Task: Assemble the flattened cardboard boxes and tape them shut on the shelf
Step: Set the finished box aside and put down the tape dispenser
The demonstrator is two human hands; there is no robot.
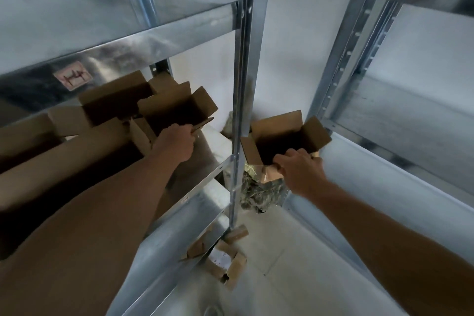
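My left hand [177, 140] grips the near flap of an opened cardboard box [179, 108] that stands on the metal shelf [202, 202] among other open boxes. My right hand [298, 169] grips the near edge of a second open-topped cardboard box [282, 133], held in the air to the right of the shelf's upright post [243, 84]. Both boxes have their top flaps standing up and their insides are dark.
More open cardboard boxes [112, 100] and long flat cardboard pieces [64, 156] fill the left of the shelf. A second metal rack [400, 120] stands at the right. Small boxes [225, 264] and a dark crumpled bundle [259, 192] lie on the floor between the racks.
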